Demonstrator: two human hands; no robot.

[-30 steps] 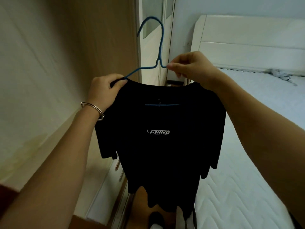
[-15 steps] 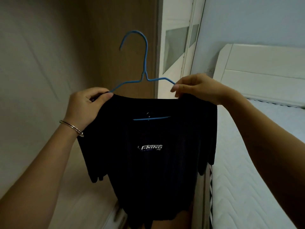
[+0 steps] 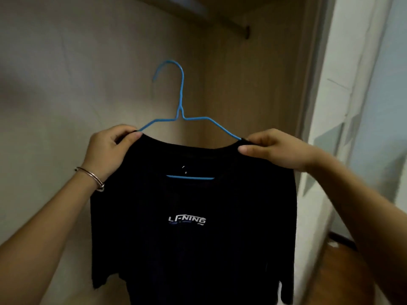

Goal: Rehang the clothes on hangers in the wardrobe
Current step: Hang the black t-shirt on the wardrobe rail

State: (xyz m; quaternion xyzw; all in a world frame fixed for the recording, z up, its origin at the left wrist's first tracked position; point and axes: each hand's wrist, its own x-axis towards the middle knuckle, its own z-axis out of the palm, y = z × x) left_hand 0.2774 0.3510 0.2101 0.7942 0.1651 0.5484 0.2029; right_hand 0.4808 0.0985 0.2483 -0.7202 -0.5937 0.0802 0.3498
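A black T-shirt (image 3: 193, 238) with white chest lettering hangs on a blue wire hanger (image 3: 181, 100), held up in front of me inside the wardrobe. My left hand (image 3: 108, 153) pinches the shirt's left shoulder over the hanger arm. My right hand (image 3: 273, 150) pinches the right shoulder the same way. The hanger's hook points up and left, below the wardrobe rail (image 3: 229, 24), apart from it. The hanger's lower bar shows through the neck opening.
The wardrobe's back panel (image 3: 66, 84) fills the left, its wooden side wall (image 3: 253, 84) stands behind the hanger. A white sliding door (image 3: 343, 106) with a glass pane is at the right. Wooden floor (image 3: 334, 278) shows at the lower right.
The shirt and both hands have turned from the bed side toward the wardrobe interior and risen. The rail has come into view above the hook. Both grips are unchanged.
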